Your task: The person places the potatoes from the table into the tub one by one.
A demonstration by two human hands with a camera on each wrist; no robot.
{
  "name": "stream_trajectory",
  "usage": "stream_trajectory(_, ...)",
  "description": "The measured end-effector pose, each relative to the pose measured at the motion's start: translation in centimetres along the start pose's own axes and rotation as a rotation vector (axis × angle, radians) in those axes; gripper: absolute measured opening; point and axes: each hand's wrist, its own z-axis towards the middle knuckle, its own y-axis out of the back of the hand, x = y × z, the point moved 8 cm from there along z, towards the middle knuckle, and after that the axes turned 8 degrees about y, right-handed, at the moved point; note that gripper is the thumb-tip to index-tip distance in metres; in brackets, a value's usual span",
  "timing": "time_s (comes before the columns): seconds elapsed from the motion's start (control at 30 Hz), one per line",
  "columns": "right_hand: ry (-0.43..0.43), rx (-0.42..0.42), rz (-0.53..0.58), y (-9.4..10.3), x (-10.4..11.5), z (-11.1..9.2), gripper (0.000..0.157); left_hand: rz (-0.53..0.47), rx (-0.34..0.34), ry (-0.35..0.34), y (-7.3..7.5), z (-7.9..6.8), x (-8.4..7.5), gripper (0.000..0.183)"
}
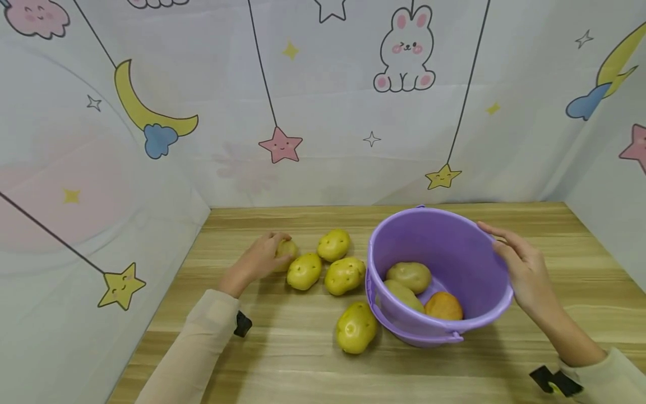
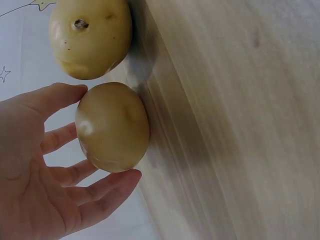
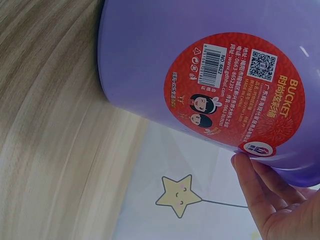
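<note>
My left hand [image 1: 261,258] curls its thumb and fingers round a yellow potato [image 2: 113,127] on the table, at the left end of a group of potatoes. Close by it lie three more potatoes, one of them this speckled potato [image 1: 304,271]. My right hand [image 1: 525,268] grips the right rim of a purple bucket [image 1: 439,230], which leans a little toward me. Inside the bucket are two potatoes, such as this one [image 1: 409,277], and a round orange fruit [image 1: 444,306]. In the right wrist view, fingers touch the bucket's side below a red label [image 3: 235,95].
Another potato [image 1: 356,328] lies in front of the group, by the bucket's left side. The bucket's handle [image 1: 404,331] hangs down outside. The wooden table [image 1: 282,359] is bordered by printed cloth walls [image 1: 333,112] at the back and sides.
</note>
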Motion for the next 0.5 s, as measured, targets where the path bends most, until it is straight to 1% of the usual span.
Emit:
stream_trajectory(0.2,0.0,-0.003,0.006,0.0,0.07,0.01,0.036,-0.001,0.008,0.0,0.0,0.02,-0.05,0.051)
stream_trajectory(0.33,-0.006,0.001,0.009,-0.02,0.02,-0.02,0.036,-0.01,0.024,0.021,-0.13,0.03,0.08,0.053)
stream_trajectory(0.5,-0.007,-0.001,0.016,-0.01,0.03,-0.02,0.036,-0.025,0.031,0.029,-0.25,0.2,0.28,0.054)
